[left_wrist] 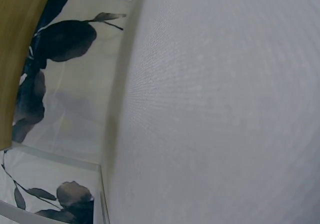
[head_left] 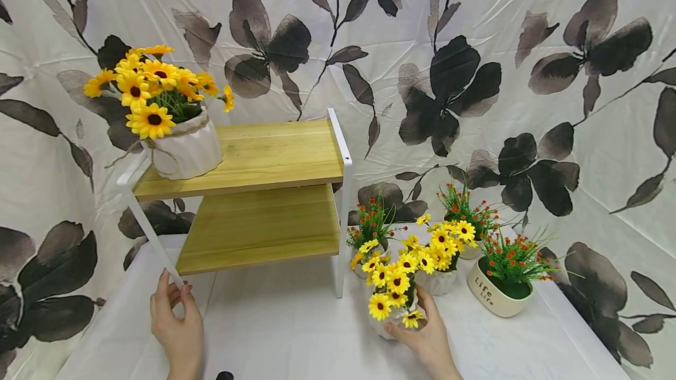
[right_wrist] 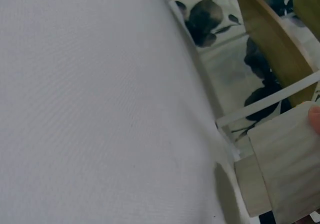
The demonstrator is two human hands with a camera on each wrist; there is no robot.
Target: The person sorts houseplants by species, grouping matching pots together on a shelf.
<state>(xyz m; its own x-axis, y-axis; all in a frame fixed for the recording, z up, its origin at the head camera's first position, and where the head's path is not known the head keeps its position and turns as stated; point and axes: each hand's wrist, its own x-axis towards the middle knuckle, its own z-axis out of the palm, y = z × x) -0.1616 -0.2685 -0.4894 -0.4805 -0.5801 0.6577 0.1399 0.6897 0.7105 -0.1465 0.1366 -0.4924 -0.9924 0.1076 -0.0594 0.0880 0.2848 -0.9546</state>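
My left hand [head_left: 178, 321] pinches the front left leg of a two-tier wooden shelf [head_left: 285, 154] with white side frames. The left wrist view shows only a strip of the shelf board [left_wrist: 17, 49] and the cloth, not the hand. My right hand [head_left: 425, 336] grips a white pot of yellow sunflowers [head_left: 393, 286] to the right of the shelf. In the right wrist view, that white pot [right_wrist: 287, 159] appears raised from the cloth, with a fingertip [right_wrist: 315, 119] on its side. Another sunflower pot [head_left: 192, 145] stands on the top board's left end.
Behind the right hand stand another sunflower pot [head_left: 438, 280], two pots of red-flowered plants, one at the left [head_left: 372, 221] and one farther back [head_left: 467, 213], and a cream "Life" planter [head_left: 499, 292]. White cloth [head_left: 274, 321] covers the table. A small black object [head_left: 224, 375] shows at the bottom edge.
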